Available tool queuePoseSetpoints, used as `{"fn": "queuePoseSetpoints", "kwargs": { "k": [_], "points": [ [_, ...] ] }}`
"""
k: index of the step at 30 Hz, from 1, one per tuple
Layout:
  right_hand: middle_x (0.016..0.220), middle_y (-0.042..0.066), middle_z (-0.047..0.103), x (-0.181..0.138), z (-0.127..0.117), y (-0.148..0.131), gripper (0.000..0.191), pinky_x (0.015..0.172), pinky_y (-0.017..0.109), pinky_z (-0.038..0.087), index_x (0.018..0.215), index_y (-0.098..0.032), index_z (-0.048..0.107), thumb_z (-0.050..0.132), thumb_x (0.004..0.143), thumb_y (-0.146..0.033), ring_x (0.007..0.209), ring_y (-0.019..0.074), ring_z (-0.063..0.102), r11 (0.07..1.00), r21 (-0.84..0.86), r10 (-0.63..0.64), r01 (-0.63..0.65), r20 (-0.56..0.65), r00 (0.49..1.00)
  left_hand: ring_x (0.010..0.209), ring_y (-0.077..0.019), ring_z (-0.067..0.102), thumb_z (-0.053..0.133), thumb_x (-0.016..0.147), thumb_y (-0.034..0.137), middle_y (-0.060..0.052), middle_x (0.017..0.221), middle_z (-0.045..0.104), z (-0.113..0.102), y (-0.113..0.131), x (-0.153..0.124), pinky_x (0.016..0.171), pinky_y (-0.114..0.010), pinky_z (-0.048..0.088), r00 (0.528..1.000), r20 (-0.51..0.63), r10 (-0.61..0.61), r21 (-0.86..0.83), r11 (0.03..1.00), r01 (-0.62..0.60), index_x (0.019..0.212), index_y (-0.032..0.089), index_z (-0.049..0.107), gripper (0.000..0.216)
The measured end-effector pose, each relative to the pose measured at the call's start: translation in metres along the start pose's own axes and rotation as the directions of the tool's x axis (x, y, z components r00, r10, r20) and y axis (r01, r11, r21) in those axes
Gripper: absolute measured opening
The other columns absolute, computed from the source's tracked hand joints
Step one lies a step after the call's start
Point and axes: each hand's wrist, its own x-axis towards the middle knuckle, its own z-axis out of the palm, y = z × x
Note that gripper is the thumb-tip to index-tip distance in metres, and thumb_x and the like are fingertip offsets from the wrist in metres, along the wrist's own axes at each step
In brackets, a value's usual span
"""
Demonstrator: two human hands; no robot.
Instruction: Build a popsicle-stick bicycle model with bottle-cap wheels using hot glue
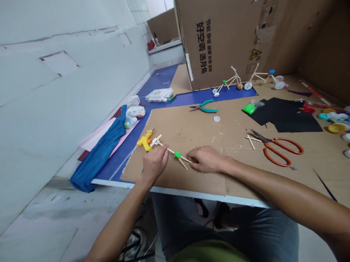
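Note:
A small frame of pale wooden sticks with a bright green lump at its joint is held low over the cardboard. My left hand is closed around its left part, near a white piece and a short cross stick. At the other end, my right hand has its fingers curled in a pinch at the tip of a stick; the fingertips are partly hidden. Just behind my left hand lies a yellow glue gun. The second short stick below the green lump points freely toward the table edge.
Orange-handled scissors lie to the right beside cut sticks. Teal pliers and a white disc are farther back. Two wheeled stick models stand before a large cardboard box. Bottle caps crowd the right side.

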Motion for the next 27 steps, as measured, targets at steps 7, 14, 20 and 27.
{"fn": "queuePoseSetpoints", "kwargs": {
  "k": [7,14,20,27],
  "points": [
    [0.079,0.002,0.069,0.0021,-0.0014,0.001,0.008,0.058,0.027,0.023,0.08,-0.021,0.063,0.056,0.082,-0.025,0.069,0.0155,0.054,1.0,0.021,0.01,-0.01,0.003,1.0,0.091,-0.0208,0.073,0.052,0.095,0.018,-0.009,0.099,0.077,-0.0008,-0.0037,0.0002,0.082,-0.031,0.055,1.0,0.024,0.004,-0.021,1.0,-0.004,0.111,0.016,0.067,0.021],
    [0.077,0.001,0.067,0.004,-0.0018,0.0019,0.009,0.058,0.026,0.024,0.083,-0.022,0.065,0.057,0.081,-0.024,0.067,0.0147,0.05,0.995,0.085,0.046,-0.048,0.028,0.999,0.094,-0.0206,0.072,0.051,0.095,0.018,-0.009,0.099,0.076,-0.0056,-0.0062,0.0026,0.084,-0.031,0.054,0.998,0.055,0.018,-0.02,1.0,-0.017,0.11,0.017,0.067,0.022],
    [0.079,0.002,0.068,0.0035,-0.0017,0.0014,0.008,0.058,0.027,0.024,0.083,-0.022,0.066,0.058,0.081,-0.024,0.067,0.015,0.051,0.994,0.106,0.039,-0.041,0.025,0.999,0.093,-0.0223,0.072,0.05,0.095,0.018,-0.011,0.101,0.075,-0.0027,-0.0074,0.003,0.08,-0.033,0.054,0.998,0.066,0.007,-0.007,1.0,-0.007,0.11,0.019,0.069,0.024],
    [0.079,0.001,0.068,0.0018,-0.0016,-0.0013,0.008,0.06,0.026,0.025,0.083,-0.022,0.065,0.059,0.081,-0.024,0.069,0.0157,0.052,0.993,0.115,0.026,-0.029,0.027,0.999,0.095,-0.0215,0.07,0.049,0.096,0.018,-0.01,0.102,0.075,-0.0004,-0.0031,0.0055,0.081,-0.032,0.053,0.998,0.062,0.007,-0.016,1.0,-0.006,0.109,0.019,0.069,0.024]
  ]
}}
